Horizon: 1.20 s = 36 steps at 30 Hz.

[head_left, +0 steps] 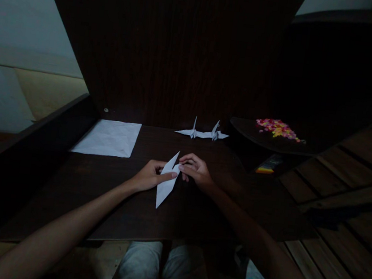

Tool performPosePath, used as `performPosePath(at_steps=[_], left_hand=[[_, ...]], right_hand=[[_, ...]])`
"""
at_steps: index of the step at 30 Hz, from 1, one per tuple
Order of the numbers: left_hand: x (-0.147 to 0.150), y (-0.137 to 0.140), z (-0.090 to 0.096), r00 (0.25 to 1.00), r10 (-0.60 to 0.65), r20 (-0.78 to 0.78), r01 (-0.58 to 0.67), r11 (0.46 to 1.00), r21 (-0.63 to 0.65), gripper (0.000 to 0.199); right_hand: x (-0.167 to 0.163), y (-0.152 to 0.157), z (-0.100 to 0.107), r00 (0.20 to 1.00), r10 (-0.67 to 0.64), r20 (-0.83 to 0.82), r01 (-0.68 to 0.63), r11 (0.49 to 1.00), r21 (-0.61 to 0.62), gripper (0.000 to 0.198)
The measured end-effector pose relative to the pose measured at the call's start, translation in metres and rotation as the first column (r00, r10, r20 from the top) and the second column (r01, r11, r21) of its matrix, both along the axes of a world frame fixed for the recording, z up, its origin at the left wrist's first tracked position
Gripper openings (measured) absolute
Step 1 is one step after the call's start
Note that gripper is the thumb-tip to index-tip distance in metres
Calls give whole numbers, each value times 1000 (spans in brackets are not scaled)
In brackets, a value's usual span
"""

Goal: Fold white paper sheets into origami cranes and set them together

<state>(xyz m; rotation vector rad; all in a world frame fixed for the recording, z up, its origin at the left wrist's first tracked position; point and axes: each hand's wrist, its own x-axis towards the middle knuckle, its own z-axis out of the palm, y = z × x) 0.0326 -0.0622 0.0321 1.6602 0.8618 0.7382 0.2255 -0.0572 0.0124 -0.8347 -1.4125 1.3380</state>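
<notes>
A white folded paper (165, 190), long and pointed at both ends, is held above the dark desk. My left hand (150, 176) grips it from the left, thumb laid flat across its front and fingers behind. On the other side, my right hand (197, 171) pinches the paper's right edge between thumb and fingertips, near a small folded flap. Beyond my hands, two white paper cranes (202, 134) stand end to end at the back of the desk. To the left lies a creased white sheet of paper (113, 139).
A dark desk top (121, 222) has a raised side panel (28, 156) on the left and a tall back panel (179, 52). On a curved shelf (246, 131) at right sits a pile of small pink, red and yellow pieces (280, 129). Wooden slats (351, 173) lie farther right.
</notes>
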Motion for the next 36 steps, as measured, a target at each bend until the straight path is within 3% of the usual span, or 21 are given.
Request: performPosePath(at_steps=[25,30,36], left_hand=[[2,0,-3,1000,10,-17,-10,1000,12,31],[2,-1,0,999,30,-15,-30,999,26,31],[1,-1,0,999,10,-42,-8,999,36,29]], right_hand=[[0,-2,8,999,-36,15,37,998,-41,35],[-2,-3,8,995,20,95,-10,995,-101,35],[-3,-2,5,985,25,171,-14,998,-60,30]])
